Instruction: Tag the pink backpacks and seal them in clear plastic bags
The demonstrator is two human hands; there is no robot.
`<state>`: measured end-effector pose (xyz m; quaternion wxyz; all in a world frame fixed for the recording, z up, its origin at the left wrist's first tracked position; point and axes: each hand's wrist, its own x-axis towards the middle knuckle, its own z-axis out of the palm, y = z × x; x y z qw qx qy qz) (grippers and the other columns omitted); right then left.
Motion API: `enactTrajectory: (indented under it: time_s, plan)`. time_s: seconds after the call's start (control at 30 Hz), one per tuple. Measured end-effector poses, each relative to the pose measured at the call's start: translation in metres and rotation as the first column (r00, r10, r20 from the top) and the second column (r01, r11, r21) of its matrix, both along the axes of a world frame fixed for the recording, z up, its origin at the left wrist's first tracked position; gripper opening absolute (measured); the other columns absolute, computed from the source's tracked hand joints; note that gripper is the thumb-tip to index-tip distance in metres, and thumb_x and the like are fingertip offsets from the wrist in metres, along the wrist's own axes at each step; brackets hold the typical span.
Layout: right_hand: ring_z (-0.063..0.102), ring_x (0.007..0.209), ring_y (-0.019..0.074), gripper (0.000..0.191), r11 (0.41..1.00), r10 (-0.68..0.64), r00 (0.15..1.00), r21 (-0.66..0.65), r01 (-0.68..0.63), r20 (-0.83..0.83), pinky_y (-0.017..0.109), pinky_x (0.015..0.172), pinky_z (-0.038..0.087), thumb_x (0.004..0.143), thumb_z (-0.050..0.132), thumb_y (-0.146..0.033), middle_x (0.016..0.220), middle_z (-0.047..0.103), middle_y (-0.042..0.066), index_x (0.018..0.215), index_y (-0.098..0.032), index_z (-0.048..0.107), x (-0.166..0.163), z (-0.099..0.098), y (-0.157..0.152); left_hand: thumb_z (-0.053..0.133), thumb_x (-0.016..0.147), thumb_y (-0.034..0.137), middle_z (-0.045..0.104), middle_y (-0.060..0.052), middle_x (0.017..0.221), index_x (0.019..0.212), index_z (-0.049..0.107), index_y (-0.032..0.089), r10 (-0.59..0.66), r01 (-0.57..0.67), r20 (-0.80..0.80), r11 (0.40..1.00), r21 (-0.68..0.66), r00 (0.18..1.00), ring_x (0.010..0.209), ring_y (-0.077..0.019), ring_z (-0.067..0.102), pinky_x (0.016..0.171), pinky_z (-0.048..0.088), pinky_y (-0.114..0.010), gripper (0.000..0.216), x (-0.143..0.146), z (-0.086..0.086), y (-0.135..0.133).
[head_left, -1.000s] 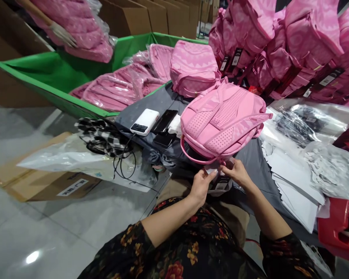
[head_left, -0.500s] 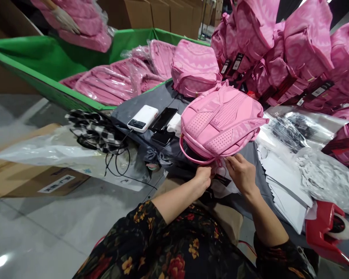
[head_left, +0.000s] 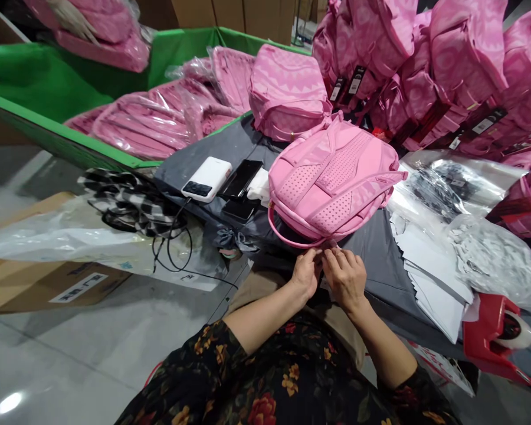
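Observation:
A pink backpack [head_left: 336, 180] lies on the grey-covered table with its padded straps and back panel facing up. Its near edge, with a pink loop, hangs close to my hands. My left hand [head_left: 307, 273] is closed in a pinch just below that edge. Right beside it, my right hand [head_left: 346, 277] is also closed, its fingertips meeting those of the left. Whatever is between the fingers is too small and covered to name. Behind this backpack stands another pink backpack [head_left: 287, 88], upright.
Left on the table are a white power bank [head_left: 207, 179] and a dark phone [head_left: 243, 178]. A green bin [head_left: 128, 158] holds plastic-wrapped pink backpacks. White sheets [head_left: 429, 283], a clear bag [head_left: 495, 260] and a red tape dispenser [head_left: 482, 333] lie right. A co-worker's gloved hand [head_left: 77, 20] touches a wrapped backpack.
My right hand has moved left and now meets my left hand under the backpack's edge. The view has shifted slightly. In the bin area, the co-worker's wrapped backpack appears farther left.

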<state>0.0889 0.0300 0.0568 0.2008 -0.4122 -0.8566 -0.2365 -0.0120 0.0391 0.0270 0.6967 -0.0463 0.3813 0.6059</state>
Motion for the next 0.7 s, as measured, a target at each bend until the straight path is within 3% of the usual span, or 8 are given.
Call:
enactTrajectory:
  time_s: [0.17,0.33,0.43,0.53,0.6,0.7]
  plan:
    - [0.058,0.09,0.0203,0.007,1.0,0.027,0.999,0.003,-0.027,-0.029,0.036,0.075,0.034,0.098,0.063,-0.022,0.099,0.077,0.005,0.094,-0.019,0.067,0.004,0.002,-0.001,0.083,0.049,0.023,0.072,-0.004,0.071,0.068,0.073,0.013,0.06,-0.049,-0.114,0.995,0.092,0.992,0.067,-0.0139,0.064,0.071,0.05,-0.027,0.024,0.006,0.003,-0.002]
    - [0.06,0.088,0.0184,0.005,0.996,0.084,0.98,-0.01,-0.087,-0.178,0.033,0.077,0.038,0.098,0.062,-0.018,0.099,0.076,0.004,0.101,-0.02,0.065,0.003,0.006,0.002,0.076,0.048,0.013,0.069,-0.001,0.064,0.061,0.069,0.015,0.091,-0.087,-0.18,0.996,0.033,0.979,0.059,-0.0116,0.058,0.063,0.047,-0.026,0.015,0.013,0.002,0.008]
    - [0.059,0.091,0.0208,0.014,0.999,-0.055,0.955,-0.015,0.052,-0.293,0.033,0.08,0.041,0.098,0.062,-0.023,0.1,0.072,0.008,0.111,-0.018,0.064,-0.001,-0.001,0.009,0.076,0.049,0.011,0.07,-0.001,0.069,0.067,0.07,0.015,0.131,-0.127,-0.201,0.991,0.03,0.971,0.064,-0.0127,0.06,0.069,0.05,-0.027,0.019,0.014,0.001,0.012]
    - [0.055,0.084,0.0237,0.014,0.972,-0.234,0.927,-0.07,0.223,-0.294,0.034,0.073,0.039,0.098,0.059,-0.03,0.088,0.067,0.008,0.102,-0.018,0.063,-0.003,-0.015,0.02,0.078,0.048,0.01,0.073,-0.003,0.075,0.072,0.072,0.015,0.149,-0.149,-0.217,0.989,0.018,0.965,0.069,-0.0139,0.063,0.075,0.051,-0.029,0.025,0.012,-0.001,0.011]
    - [0.052,0.08,0.0233,0.011,0.964,-0.265,0.925,-0.077,0.254,-0.271,0.034,0.071,0.036,0.098,0.057,-0.029,0.081,0.063,0.006,0.095,-0.019,0.062,-0.003,-0.022,0.026,0.081,0.046,0.012,0.072,-0.003,0.072,0.069,0.072,0.014,0.115,-0.12,-0.22,0.993,-0.011,0.969,0.067,-0.0142,0.063,0.075,0.052,-0.03,0.025,0.009,-0.002,0.007]
    - [0.051,0.083,0.0225,0.008,0.977,-0.211,0.957,-0.028,0.209,-0.2,0.034,0.073,0.035,0.099,0.057,-0.022,0.087,0.063,0.007,0.094,-0.019,0.062,0.0,-0.023,0.027,0.086,0.048,0.021,0.072,-0.002,0.07,0.073,0.074,0.014,0.09,-0.089,-0.202,0.996,0.016,0.975,0.065,-0.0133,0.062,0.074,0.051,-0.029,0.028,0.006,-0.002,-0.001]
